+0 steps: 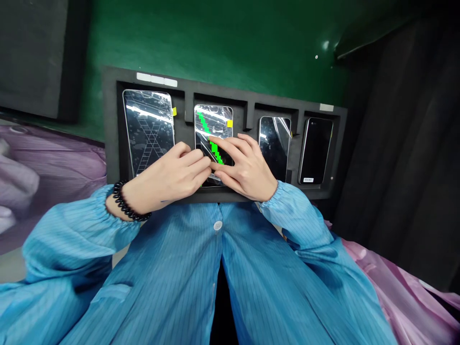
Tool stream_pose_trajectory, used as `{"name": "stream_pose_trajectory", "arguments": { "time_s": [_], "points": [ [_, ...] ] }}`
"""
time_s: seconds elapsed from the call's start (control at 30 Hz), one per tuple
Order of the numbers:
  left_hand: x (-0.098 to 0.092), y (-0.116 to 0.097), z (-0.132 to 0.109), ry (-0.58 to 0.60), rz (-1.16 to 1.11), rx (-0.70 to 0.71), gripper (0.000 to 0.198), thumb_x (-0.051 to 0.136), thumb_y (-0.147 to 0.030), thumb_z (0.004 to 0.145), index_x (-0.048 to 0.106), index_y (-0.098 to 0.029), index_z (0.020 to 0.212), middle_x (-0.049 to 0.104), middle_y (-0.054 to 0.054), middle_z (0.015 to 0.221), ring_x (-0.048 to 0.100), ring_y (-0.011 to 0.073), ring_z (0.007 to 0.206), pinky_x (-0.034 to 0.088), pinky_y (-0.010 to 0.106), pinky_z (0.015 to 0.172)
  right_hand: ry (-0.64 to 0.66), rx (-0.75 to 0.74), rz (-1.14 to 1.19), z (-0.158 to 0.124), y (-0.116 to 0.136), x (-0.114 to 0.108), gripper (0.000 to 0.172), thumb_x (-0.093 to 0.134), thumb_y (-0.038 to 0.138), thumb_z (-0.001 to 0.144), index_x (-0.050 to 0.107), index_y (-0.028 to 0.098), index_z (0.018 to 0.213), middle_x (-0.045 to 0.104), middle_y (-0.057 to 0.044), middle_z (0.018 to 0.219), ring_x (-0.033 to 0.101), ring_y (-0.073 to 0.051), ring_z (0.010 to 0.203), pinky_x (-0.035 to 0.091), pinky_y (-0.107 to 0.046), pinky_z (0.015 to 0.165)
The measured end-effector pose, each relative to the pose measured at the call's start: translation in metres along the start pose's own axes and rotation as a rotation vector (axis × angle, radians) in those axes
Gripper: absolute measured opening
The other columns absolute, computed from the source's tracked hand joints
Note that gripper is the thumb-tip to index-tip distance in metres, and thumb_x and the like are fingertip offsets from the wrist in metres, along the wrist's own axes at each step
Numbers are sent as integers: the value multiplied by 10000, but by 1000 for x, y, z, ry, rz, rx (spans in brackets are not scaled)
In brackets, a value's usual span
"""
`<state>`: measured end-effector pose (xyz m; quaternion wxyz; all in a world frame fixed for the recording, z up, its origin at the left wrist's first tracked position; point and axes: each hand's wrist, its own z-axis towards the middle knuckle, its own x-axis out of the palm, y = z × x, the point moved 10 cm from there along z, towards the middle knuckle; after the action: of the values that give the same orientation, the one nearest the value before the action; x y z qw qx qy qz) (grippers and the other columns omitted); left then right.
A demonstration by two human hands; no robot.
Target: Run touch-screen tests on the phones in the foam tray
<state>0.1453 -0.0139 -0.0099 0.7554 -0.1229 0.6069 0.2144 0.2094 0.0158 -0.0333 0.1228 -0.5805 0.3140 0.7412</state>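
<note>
Green wall up top, black tray [111, 143] mid-frame — my left hand [168, 179] and right hand [244, 167] together, pinching the phone [213, 122]'s film — thin, slippery, I'd grab its edge.

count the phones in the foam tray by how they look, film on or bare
Phones with clear film: 3
Bare black phone: 1
Total: 4, in the foam tray; both hands on the second from left.

A bright green stepped stripe crosses the glossy second phone [213, 125], which has a small yellow tab [229, 123]. The foam tray [111, 124] is black on a dark green bench [215, 43]. The sleeves [72, 244] are blue with fine pinstripes, and the bracelet [124, 203] is black.
</note>
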Motion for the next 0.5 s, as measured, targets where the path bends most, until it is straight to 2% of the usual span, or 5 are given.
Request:
{"name": "stream_pose_trajectory", "arguments": {
  "time_s": [0.2,0.5],
  "points": [
    [1,2,-4,52,-9,-51,206,481,-139,991,665,-118,900,550,48,764,498,191,748,381,355,680,22,7,-4,1,-2,4,335,411,402,1059,713,314,1172,516,-39,1513,461,-235,1328,312,-541,1155],
    [-5,-3,-14,94,-64,-61,212,460,-92,969,656,-126,894,557,50,779,481,206,762,390,361,697,-50,-30,37,2,4,0,292,452,374,1051,710,284,1156,531,-63,1503,485,-237,1311,320,-534,1148]
  ]
}}
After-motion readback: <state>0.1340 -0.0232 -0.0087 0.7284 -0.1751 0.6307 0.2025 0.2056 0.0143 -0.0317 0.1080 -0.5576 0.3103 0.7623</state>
